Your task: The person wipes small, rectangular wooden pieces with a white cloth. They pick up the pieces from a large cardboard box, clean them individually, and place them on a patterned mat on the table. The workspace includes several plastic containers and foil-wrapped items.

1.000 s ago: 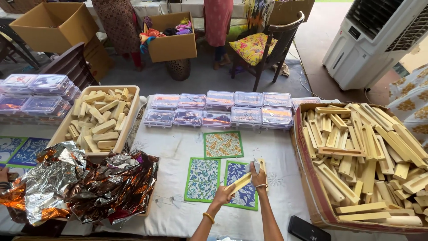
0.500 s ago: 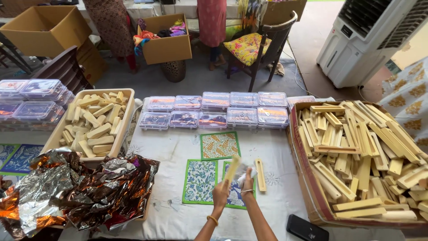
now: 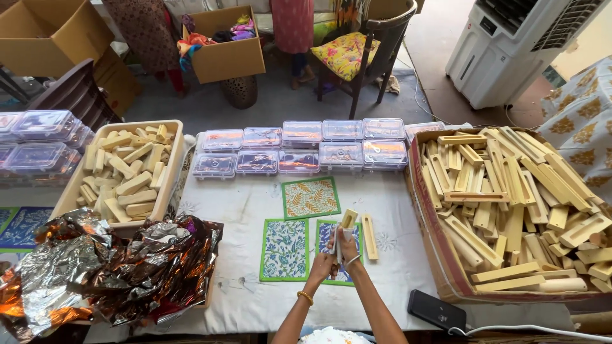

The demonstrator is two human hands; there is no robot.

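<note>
My left hand and my right hand together grip a pale wooden piece held upright over a blue printed cloth square. A thin bangle sits on each wrist. A second long wooden piece lies flat on the white table cover just right of my hands. Two more printed squares lie close by: a blue-green one to the left and an orange-leaf one above.
A cardboard box of several wooden pieces stands at right, a tray of wooden blocks at left. Clear lidded boxes line the table's back. Crumpled foil lies at front left, a black phone at front right. People stand beyond the table.
My hands have drawn closer together on the wooden piece and raised it more upright. The second wooden piece lies in the same place on the cover.
</note>
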